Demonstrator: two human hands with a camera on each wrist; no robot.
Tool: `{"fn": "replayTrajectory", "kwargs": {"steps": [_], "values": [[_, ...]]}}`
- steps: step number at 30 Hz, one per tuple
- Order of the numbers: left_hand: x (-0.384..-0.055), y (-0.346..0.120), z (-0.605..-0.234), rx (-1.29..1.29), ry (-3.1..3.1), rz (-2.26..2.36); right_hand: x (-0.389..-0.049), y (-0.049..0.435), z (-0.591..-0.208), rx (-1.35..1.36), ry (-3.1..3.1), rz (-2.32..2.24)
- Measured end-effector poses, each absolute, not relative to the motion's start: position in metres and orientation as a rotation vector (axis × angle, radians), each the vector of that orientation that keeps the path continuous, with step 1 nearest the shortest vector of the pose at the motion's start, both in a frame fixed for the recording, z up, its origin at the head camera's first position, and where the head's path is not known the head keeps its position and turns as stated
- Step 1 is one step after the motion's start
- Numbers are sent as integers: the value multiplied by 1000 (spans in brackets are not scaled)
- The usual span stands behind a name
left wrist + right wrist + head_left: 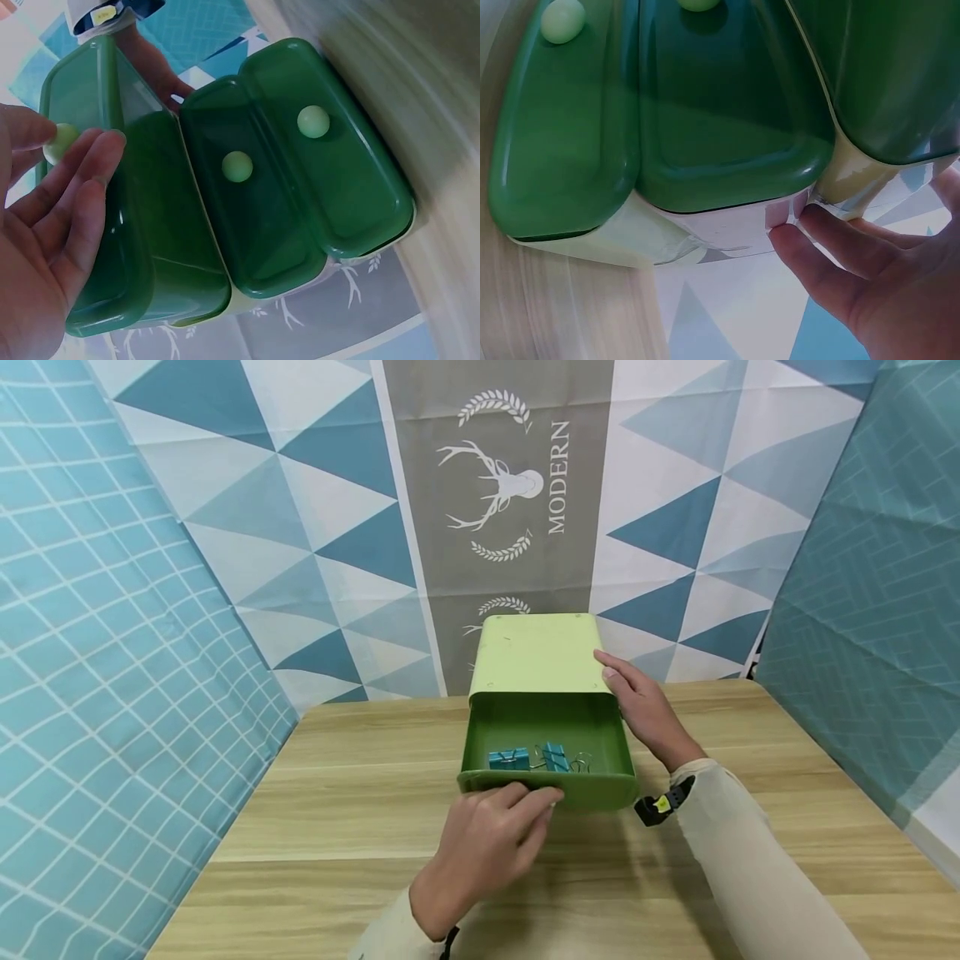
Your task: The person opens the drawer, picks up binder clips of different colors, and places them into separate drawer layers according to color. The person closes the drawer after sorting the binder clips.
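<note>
A small cabinet with a pale yellow-green shell [536, 652] and green drawers stands on the table. Its top drawer [543, 718] is pulled out, with blue binder clips [510, 760] lying inside near the front. My left hand [491, 831] is at the drawer's front, where thumb and fingers pinch its round pale-green knob [60, 144]. Against the cabinet's right side rests my right hand [648, 706], its fingers extended. Fingertips [786, 234] touch the side wall in the right wrist view. Two lower drawers [259, 225] are closed, each with a round knob [313, 121].
The cabinet is on a wood-grain table [337, 810], close to its back edge. Behind hangs a patterned cloth [510, 560] with triangles and a deer print. Blue cloths [112, 652] line the sides.
</note>
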State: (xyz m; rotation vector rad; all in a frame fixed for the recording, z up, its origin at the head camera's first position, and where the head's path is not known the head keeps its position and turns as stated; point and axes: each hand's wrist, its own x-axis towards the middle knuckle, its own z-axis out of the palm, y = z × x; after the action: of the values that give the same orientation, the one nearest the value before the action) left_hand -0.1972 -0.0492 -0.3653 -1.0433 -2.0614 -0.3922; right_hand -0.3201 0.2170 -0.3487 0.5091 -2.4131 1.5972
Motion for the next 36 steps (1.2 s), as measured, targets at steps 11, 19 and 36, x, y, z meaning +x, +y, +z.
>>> {"fn": "replayTrajectory", "kwargs": {"steps": [11,19,36], "values": [[-214,-46,-358,-1024,-2068,-408,-322,218,-350,506,-2413,1591],[-231,-47,-359,-1005,-2077,-467,-322,217,-350,500,-2416,1596],[-264,-43,-351,-959,-2172,-427,-321,218,-350,545,-2438,1700]]}}
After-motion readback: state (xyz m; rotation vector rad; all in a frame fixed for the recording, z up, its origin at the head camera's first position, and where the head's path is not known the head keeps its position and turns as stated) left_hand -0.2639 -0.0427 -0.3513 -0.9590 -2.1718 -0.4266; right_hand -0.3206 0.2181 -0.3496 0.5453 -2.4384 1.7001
